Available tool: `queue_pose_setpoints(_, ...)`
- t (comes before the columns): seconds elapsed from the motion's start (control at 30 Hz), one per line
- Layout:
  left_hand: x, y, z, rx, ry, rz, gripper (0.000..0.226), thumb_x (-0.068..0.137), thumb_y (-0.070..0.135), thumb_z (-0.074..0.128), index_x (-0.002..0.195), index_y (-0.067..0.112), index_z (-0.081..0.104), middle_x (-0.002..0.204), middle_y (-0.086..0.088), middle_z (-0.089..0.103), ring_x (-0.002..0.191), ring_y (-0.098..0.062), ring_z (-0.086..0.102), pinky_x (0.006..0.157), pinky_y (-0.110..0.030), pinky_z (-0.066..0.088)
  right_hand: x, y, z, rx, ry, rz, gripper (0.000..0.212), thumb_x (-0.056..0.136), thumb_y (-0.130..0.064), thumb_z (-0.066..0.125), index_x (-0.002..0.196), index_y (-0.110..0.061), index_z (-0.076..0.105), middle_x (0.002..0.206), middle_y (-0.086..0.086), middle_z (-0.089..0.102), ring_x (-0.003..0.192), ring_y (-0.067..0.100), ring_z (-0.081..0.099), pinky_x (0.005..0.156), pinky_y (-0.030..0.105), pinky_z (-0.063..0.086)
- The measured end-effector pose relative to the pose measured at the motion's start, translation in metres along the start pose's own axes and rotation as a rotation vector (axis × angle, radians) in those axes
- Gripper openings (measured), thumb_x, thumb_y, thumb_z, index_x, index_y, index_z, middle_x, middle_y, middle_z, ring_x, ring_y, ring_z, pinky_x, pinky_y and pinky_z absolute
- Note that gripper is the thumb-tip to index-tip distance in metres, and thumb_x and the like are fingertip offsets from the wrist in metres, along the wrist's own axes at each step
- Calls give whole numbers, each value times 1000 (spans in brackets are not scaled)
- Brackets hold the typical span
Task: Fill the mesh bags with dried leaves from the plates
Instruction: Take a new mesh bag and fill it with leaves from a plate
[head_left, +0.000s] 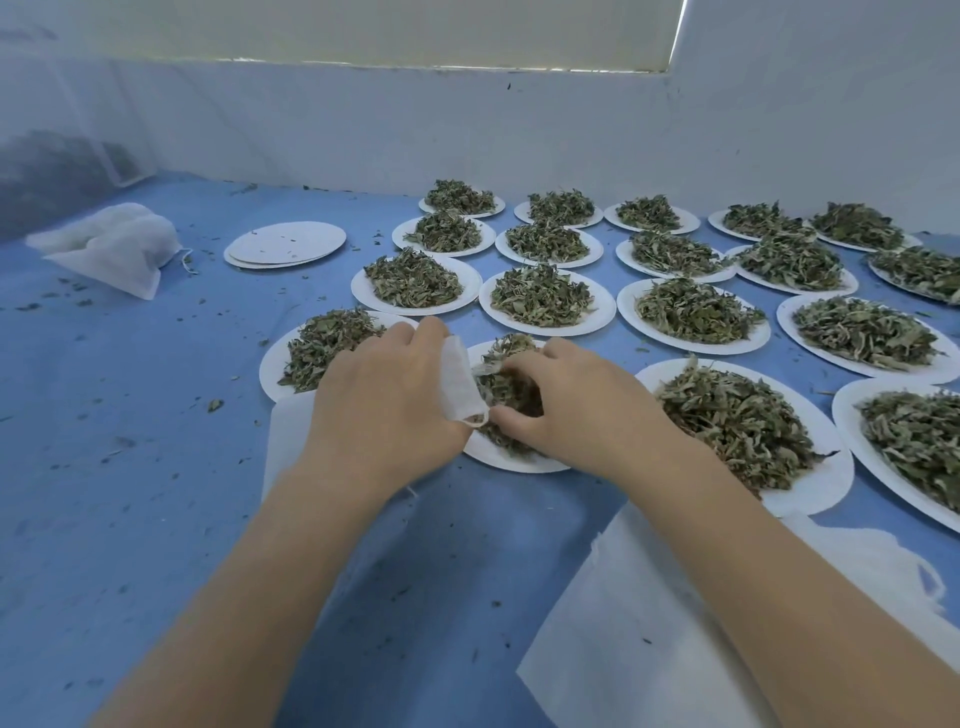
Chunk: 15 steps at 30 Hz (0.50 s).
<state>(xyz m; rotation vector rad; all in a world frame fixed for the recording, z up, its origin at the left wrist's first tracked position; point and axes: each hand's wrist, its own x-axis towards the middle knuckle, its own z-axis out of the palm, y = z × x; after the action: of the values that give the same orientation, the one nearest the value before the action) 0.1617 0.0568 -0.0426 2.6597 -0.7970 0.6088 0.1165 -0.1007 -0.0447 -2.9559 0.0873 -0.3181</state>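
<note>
My left hand grips the rim of a white mesh bag, holding its mouth against a white paper plate in front of me. My right hand rests curled over the pile of dried green leaves on that plate, fingers closed on leaves at the bag's mouth. Most of the bag lies hidden under my left hand and forearm.
Several more plates heaped with dried leaves cover the blue cloth to the right and behind. A stack of bare plates and filled mesh bags lie far left. Flat white bags lie near my right forearm. A white wall stands behind.
</note>
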Motion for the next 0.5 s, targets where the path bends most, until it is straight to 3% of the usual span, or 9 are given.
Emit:
queue_pose_setpoints(0.17,0,-1,0,3,-2,-6,48,69,33,68,109,20,45,101,1,55,92,-25,52,68,-29,31,4,5,-5,137,54,19,22,90,-31,55,108,-24,65,98,-4,65,96,16,57,81,28,47)
queue_pose_setpoints(0.33,0,-1,0,-11,-10,-1,48,70,33,68,110,20,45,98,2,54,88,-24,51,68,-29,30,5,14,-14,218,203,8,16,91,-28,59,100,-21,71,80,-8,59,80,11,55,83,28,48)
queue_pose_setpoints(0.5,-1,-2,1,-18,11,15,46,70,33,67,108,18,47,93,1,54,83,-25,51,65,-30,30,4,19,-25,399,360,-60,9,89,-23,62,93,-23,70,74,-15,57,66,-3,50,69,8,38)
